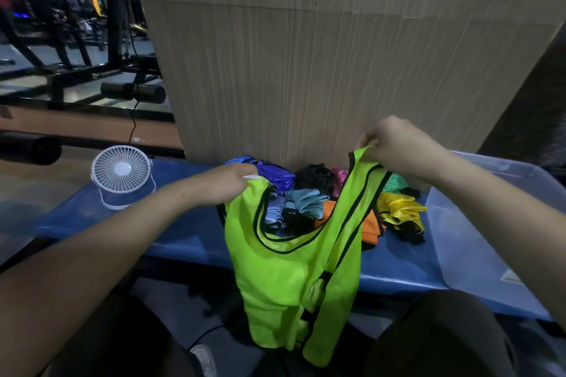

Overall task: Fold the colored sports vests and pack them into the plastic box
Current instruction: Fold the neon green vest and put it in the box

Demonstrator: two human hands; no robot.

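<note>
a: holding the neon-green mesh sports vest with black trim (294,278) up by its two shoulder straps, is that it?

b: yes. the left hand (228,182) pinches the left strap and the right hand (395,150) pinches the right one a little higher, so the vest hangs open in front of the person, its hem down below the edge of the blue padded bench (190,232). i'd judge it is held that way so the cloth drops straight and the two sides can be matched before the first fold.

a: both hands closed on cloth, then?

b: both, fingers curled round the straps. neither is spare.

a: where are the others?

b: a loose heap of crumpled coloured vests (309,193) lies on the bench just behind the green one: purple, black, pale blue, orange, yellow, a bit of pink and green. none of those looks folded.

a: and the box?

b: the clear plastic storage box (477,229) sits on the bench's right end, just beside the heap, open side up. i can't see anything packed in it from here. its place by the right hand looks handy for dropping each folded vest in.

a: anything in the way?

b: a small white desk fan (122,174) stands on the left end, well apart from the vest. the vest's tail hangs near the person's knees, so it may snag or twist when laid down.
</note>
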